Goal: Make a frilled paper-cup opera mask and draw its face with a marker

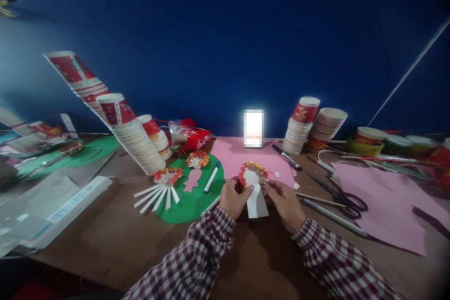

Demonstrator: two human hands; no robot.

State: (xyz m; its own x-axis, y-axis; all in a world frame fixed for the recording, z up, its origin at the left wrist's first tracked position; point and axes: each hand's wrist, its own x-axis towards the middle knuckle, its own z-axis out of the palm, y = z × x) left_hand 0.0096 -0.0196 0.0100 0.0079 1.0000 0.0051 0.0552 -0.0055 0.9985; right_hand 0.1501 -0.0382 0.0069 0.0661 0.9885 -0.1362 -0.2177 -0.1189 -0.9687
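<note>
A cut paper cup (258, 202) is between my hands, above the table's front part. Its round white base is ringed by curled red and yellow strips, and a plain white flap hangs down. My left hand (232, 200) grips its left side, thumb on the white face. On the right side, my right hand (285, 201) pinches the edge near the curled strips. To the left, a green paper sheet (188, 206) bears two similar cut cups: one with straight white strips (158, 194), one with curled edges (197, 160). A pink paper cutout (192, 180) and a blue-capped marker (212, 178) lie there too.
Tall paper cup stacks stand left (130, 138) and right (298, 129). Black scissors (346, 201) and a pink sheet (393, 220) lie right, a black marker (287, 157) behind. A power strip (72, 211) lies left. A bright pixelated phone-shaped panel (253, 127) stands by the blue partition (225, 47).
</note>
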